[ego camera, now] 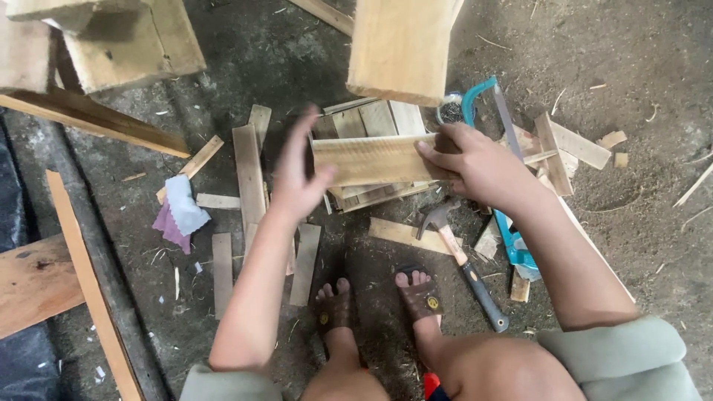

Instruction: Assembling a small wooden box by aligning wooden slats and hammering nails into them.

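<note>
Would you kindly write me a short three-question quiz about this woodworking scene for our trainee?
1. True or false: the right hand grips one end of the short plank.
2. Which tool lies on the ground just right of the sandalled feet: A) pliers, B) hammer, C) chisel?
3. What is the left hand doing at the plank's other end?

Key:
1. True.
2. B.
3. It is open, fingers spread, at the plank's end; actual contact cannot be judged.

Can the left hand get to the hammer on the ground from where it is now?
Probably yes. The left hand is open at the end of the plank the right hand holds. The hammer lies uncovered on the ground beside the feet.
</note>
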